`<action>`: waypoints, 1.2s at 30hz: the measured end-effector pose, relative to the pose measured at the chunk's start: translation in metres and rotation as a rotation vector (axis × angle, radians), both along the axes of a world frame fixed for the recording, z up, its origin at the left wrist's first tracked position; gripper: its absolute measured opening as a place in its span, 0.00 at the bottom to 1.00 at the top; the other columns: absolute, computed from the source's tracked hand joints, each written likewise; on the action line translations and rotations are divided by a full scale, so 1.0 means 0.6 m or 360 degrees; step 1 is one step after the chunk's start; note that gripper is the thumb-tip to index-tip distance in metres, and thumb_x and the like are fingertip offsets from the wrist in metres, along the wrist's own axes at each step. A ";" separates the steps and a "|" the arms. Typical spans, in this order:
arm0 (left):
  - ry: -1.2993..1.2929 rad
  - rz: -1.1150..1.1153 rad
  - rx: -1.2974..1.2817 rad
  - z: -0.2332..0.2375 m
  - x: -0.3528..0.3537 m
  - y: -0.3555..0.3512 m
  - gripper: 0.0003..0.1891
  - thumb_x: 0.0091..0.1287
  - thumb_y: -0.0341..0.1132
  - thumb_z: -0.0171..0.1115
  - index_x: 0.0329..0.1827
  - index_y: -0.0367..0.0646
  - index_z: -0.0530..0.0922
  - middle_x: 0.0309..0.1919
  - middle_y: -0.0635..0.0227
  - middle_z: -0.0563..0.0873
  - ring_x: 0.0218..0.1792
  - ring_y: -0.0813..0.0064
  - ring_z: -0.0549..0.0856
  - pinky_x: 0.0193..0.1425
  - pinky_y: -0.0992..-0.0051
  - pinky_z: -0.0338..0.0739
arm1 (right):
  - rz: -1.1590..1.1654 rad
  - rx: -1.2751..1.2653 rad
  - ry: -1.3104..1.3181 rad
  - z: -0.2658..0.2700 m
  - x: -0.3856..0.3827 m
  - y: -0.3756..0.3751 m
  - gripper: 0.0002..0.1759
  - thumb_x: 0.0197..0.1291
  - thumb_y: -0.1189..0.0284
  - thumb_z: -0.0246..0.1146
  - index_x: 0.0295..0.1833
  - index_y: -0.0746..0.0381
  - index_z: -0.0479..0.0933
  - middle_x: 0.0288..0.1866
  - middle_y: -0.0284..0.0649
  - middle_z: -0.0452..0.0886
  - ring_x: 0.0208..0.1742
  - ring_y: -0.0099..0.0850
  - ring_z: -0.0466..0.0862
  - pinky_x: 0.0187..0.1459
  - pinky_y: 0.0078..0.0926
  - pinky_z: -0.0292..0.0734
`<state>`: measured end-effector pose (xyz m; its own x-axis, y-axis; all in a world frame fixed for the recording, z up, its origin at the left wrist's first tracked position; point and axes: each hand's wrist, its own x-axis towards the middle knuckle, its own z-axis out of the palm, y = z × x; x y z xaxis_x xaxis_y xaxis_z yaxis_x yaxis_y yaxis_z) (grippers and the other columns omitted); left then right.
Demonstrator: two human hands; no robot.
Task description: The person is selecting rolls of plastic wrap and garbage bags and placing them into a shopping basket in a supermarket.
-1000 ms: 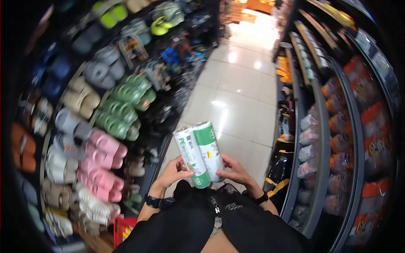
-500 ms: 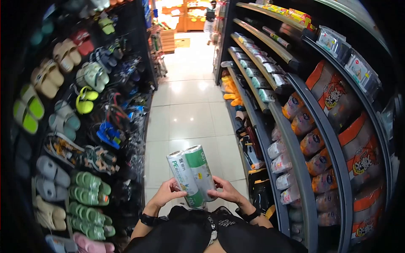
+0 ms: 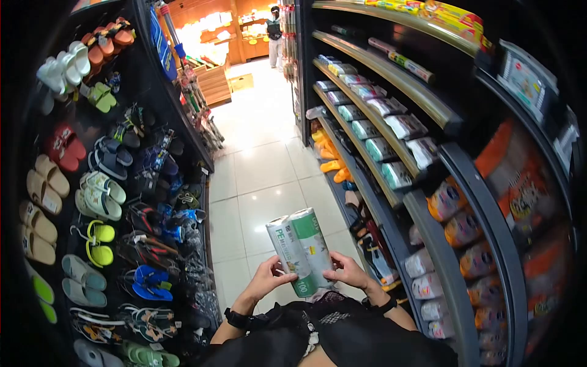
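Note:
Two plastic-bag rolls, printed in green and white, stand side by side in front of my torso. On the left roll [image 3: 284,244] the letters "PE" and the number 100 show; the right roll [image 3: 313,241] has a green band near its top and a small yellow sticker. My left hand [image 3: 268,278] grips the left roll's lower side, thumb across its front. From the other side my right hand [image 3: 348,271] holds the right roll low down, its thumb on the front. Fingers behind the rolls are hidden. Both rolls tilt slightly and touch each other.
Slippers and sandals [image 3: 98,194] hang on the left wall. Shelves [image 3: 391,147] on the right carry packaged goods, with orange-and-clear packs [image 3: 465,229] lower down. A tiled aisle [image 3: 263,177] leads forward to a person [image 3: 276,37] standing far off.
My view has turned to the right and the shelves look tilted. Both rolls sit a little further right in the picture, still held in both hands. The distant person appears further left.

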<state>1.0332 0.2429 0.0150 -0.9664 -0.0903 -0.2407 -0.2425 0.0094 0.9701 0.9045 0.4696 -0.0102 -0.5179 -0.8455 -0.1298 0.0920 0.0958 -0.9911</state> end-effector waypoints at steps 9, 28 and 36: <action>0.0186 0.0463 0.0238 0.007 -0.262 -0.184 0.21 0.52 0.32 0.71 0.47 0.35 0.75 0.37 0.64 0.83 0.35 0.80 0.80 0.40 0.80 0.75 | 0.0251 -0.0079 0.0454 0.030 -0.345 -0.250 0.35 0.51 0.58 0.67 0.60 0.65 0.67 0.48 0.43 0.77 0.45 0.30 0.77 0.43 0.28 0.75; 0.0512 -0.0057 0.0336 0.154 -1.016 -0.734 0.20 0.50 0.31 0.72 0.45 0.34 0.76 0.39 0.65 0.84 0.41 0.76 0.82 0.51 0.75 0.75 | 0.0228 0.0245 0.1527 0.330 -1.026 -0.747 0.32 0.52 0.58 0.66 0.58 0.66 0.69 0.41 0.43 0.74 0.40 0.29 0.76 0.39 0.25 0.72; 0.0549 -0.0239 0.0605 0.148 -1.313 -0.789 0.25 0.52 0.33 0.72 0.50 0.32 0.70 0.45 0.60 0.81 0.45 0.75 0.81 0.54 0.74 0.74 | 0.0148 0.0801 0.1052 0.412 -1.258 -0.802 0.32 0.54 0.60 0.66 0.59 0.68 0.68 0.48 0.42 0.77 0.49 0.26 0.76 0.50 0.23 0.72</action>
<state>0.2452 -0.2307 0.1035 -0.9908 0.0866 0.1044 0.0681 -0.3482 0.9350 0.1497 -0.0118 0.2367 -0.5510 -0.8109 -0.1971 -0.5237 0.5199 -0.6748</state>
